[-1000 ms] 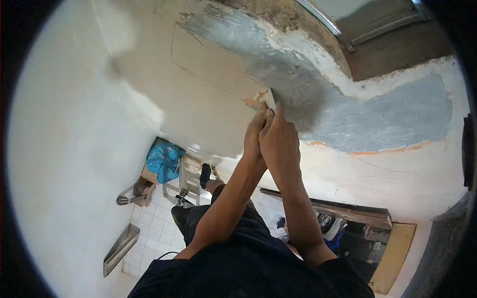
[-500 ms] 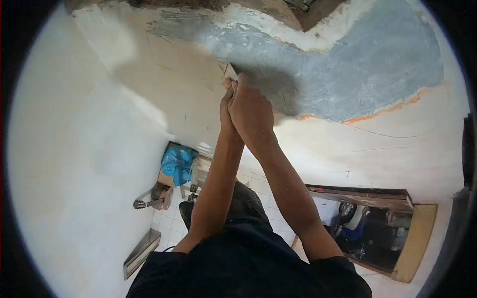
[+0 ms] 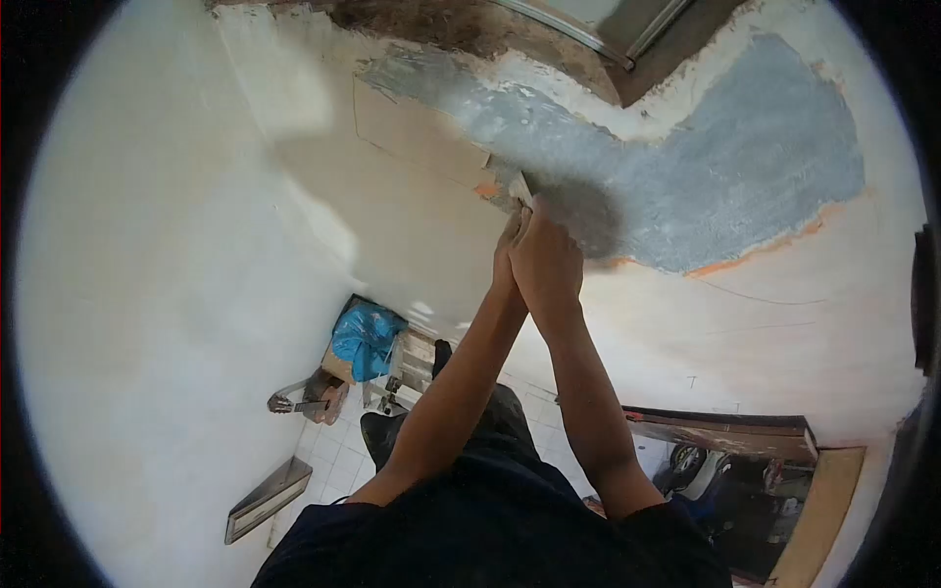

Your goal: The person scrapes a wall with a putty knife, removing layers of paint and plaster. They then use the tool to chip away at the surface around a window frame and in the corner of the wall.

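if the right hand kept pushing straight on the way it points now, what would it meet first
Probably the grey wet plaster patch on the wall. The right hand, pressed beside the left hand, grips a small tool whose edge seems already against it; depth is unclear.

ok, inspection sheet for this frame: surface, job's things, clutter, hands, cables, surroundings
Surface: pale wall with a grey, wet-looking plaster patch high up, orange edging along its lower border.
Job's things: pale flat tool pressed to the wall at the patch's left edge; its exact type is unclear.
Clutter: blue bag, a trowel-like tool and a metal tray on the white tiled floor below.
Hands: left hand and right hand are closed together on the tool, arms raised.
Cables: nothing seen.
Surroundings: wood-framed opening at lower right, bare rough material above the patch.
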`<state>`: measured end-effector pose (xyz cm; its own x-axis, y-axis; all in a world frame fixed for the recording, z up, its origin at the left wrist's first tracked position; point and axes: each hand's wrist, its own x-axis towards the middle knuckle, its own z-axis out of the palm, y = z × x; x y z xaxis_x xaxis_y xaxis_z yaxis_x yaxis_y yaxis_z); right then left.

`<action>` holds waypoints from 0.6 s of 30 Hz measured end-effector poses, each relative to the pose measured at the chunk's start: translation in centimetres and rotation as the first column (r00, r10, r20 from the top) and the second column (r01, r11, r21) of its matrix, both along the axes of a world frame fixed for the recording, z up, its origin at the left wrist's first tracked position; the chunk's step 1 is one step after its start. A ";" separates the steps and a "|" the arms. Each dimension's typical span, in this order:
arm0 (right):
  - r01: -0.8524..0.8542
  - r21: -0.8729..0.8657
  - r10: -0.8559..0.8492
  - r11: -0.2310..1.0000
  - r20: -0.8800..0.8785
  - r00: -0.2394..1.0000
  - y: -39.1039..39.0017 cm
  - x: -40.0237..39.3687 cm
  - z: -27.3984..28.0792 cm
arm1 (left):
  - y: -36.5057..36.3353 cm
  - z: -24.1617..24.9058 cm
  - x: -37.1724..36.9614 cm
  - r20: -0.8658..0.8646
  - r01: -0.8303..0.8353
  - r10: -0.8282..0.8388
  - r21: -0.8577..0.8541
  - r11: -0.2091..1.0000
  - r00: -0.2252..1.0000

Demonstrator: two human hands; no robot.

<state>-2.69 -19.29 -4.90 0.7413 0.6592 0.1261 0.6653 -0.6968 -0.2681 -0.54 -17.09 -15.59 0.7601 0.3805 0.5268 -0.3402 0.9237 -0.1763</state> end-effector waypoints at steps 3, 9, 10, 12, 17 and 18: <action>0.012 0.004 -0.012 1.000 0.000 1.000 -0.1 -0.2 0.0 | -0.4 0.5 -0.3 -0.295 -0.098 0.088 -0.020 0.995 0.951; 0.045 -0.043 -0.046 0.998 -0.015 0.999 0.6 -0.1 -1.7 | 0.3 0.8 -1.9 -0.585 -0.215 0.523 0.514 0.830 0.621; 0.045 -0.050 -0.045 0.998 -0.014 0.999 0.8 -0.3 -1.8 | 0.5 0.8 -2.2 -0.579 -0.186 0.623 0.636 0.749 0.526; 0.081 -0.038 -0.083 0.996 -0.058 0.995 1.4 -0.5 -2.1 | 1.0 0.7 -2.6 -0.629 -0.185 0.507 0.506 0.843 0.589; 0.113 -0.126 -0.122 0.986 -0.064 0.991 2.2 -1.1 -1.6 | 1.9 0.1 -3.0 -0.606 -0.074 0.013 -0.076 0.994 0.795; 0.104 -0.162 -0.121 0.981 -0.096 0.988 2.3 -1.1 -1.5 | 2.1 0.0 -3.0 -0.616 -0.098 0.056 -0.035 0.995 0.786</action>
